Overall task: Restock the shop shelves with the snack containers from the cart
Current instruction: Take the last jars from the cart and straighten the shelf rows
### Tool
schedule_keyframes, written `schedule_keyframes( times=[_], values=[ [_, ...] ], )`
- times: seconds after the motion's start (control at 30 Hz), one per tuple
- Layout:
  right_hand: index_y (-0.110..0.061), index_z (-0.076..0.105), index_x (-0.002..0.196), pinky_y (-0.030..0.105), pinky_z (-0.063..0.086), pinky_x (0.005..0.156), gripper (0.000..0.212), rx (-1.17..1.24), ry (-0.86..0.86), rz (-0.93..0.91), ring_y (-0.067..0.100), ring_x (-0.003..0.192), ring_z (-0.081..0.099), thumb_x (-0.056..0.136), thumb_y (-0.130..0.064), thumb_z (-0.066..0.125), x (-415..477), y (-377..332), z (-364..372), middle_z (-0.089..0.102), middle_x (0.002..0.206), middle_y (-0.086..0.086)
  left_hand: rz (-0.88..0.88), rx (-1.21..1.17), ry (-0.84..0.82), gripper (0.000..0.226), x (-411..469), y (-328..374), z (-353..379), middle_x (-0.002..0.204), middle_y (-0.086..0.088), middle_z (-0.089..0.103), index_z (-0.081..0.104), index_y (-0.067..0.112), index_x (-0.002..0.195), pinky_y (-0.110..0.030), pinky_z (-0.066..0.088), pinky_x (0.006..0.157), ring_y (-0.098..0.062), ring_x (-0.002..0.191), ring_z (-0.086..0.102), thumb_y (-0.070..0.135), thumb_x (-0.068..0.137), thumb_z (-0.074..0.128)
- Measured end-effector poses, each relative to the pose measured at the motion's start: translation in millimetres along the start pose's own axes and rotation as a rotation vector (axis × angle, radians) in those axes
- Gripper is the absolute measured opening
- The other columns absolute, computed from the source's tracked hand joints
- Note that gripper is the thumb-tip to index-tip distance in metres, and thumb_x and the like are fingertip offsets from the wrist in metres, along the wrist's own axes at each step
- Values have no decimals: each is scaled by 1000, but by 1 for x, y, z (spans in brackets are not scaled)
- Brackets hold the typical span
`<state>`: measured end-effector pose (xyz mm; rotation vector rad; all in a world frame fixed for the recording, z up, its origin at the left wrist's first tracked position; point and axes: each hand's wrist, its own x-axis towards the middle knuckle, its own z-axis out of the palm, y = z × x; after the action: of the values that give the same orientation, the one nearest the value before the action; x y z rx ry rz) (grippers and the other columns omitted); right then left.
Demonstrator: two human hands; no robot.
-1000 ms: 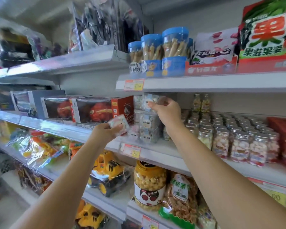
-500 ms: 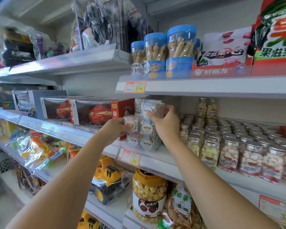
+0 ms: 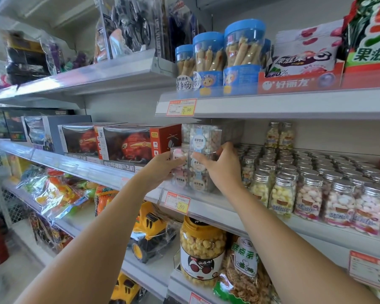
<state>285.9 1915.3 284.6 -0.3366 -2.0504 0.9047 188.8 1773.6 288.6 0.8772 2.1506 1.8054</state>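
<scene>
Up in the head view, both arms reach from the lower edge toward the middle shelf (image 3: 208,210), at the left end of its snack section. The left hand (image 3: 162,170) has thumb and fingers curled round a small container (image 3: 177,155), a clear cube with pink and white pieces inside. It holds this cube against the left side of the stack of clear cube containers (image 3: 203,183), above another cube that stands on the shelf.

The right hand (image 3: 223,170) grips that stack at its middle cube. Its thumb lies across the front face and its fingers wrap round the right side, just beneath the top cube (image 3: 205,139), which rises close to the underside of the upper shelf (image 3: 294,104). The cubes carry round white labels.

Just right of the stack stand rows of silver-lidded jars (image 3: 309,191) filled with pale round sweets. A price tag (image 3: 177,202) reading 3.80 sits on the shelf edge below the hands. Red toy boxes (image 3: 127,143) stand just left of the stack.

On the upper shelf, blue-lidded tubs (image 3: 244,55) stand beside a red display carton (image 3: 301,81). On the shelf below the hands are a popcorn jar (image 3: 202,244) and a wrapped yellow toy truck (image 3: 151,227).
</scene>
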Motion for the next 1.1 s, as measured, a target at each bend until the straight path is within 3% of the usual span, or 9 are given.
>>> schedule_keyframes(
  times=[0.17,0.2,0.33,0.43,0.63,0.73,0.87,1.0,1.1],
  values=[
    [-5,42,122,30,43,73,70,-25,-97,26,28,107,57,81,-58,63,6,-7,-8,57,119,11,-19,292,67,103,2,-2,3,119,-7,61,48,11,127,-41,48,96,-24,107,59,67,46,79],
    [-5,42,122,30,42,72,69,-50,-121,32,29,107,57,81,-58,62,8,-9,-9,56,119,11,-13,333,85,111,2,-2,5,118,-6,61,47,11,128,-41,48,95,-24,107,58,71,40,79],
    [-5,44,122,32,44,75,69,-135,-175,43,29,107,57,81,-58,63,15,-12,-13,56,120,11,53,366,119,73,4,-5,9,95,5,58,48,12,119,-29,46,79,-14,86,55,48,64,80],
    [-6,44,124,35,48,83,69,-135,-192,57,28,110,56,81,-57,64,17,-15,-15,56,123,11,70,375,112,65,4,-10,10,97,4,63,48,14,112,-26,47,74,-15,87,60,40,64,83],
    [-7,47,120,30,43,74,64,-127,-183,38,26,104,58,81,-54,65,17,-15,-15,60,115,7,91,395,160,54,-1,-16,14,89,6,63,47,17,99,-24,44,64,-13,81,60,45,66,80],
    [-8,51,112,31,46,75,59,-115,-226,93,25,102,58,81,-56,64,17,-15,-15,58,111,6,55,427,198,59,-2,-21,16,89,6,58,47,15,99,-26,42,67,-12,79,54,53,66,76],
    [-16,47,78,41,56,83,48,-30,-270,159,22,92,62,78,-60,65,18,-11,-13,60,98,3,-2,414,187,91,-4,-23,18,110,-9,62,48,6,117,-35,48,80,-24,97,59,68,54,71],
    [-3,53,109,38,56,76,74,-86,-276,180,25,89,66,75,-68,61,13,-13,-14,66,103,10,-15,400,223,90,-12,-17,21,122,-18,57,44,4,126,-41,48,88,-30,110,57,59,62,74],
    [-4,46,117,31,49,58,66,-119,-257,155,25,86,66,81,-55,66,-1,-20,-24,65,104,11,-8,418,306,91,-26,-13,24,130,-4,54,37,8,136,-30,43,85,-21,112,53,55,68,73]
  ],
)
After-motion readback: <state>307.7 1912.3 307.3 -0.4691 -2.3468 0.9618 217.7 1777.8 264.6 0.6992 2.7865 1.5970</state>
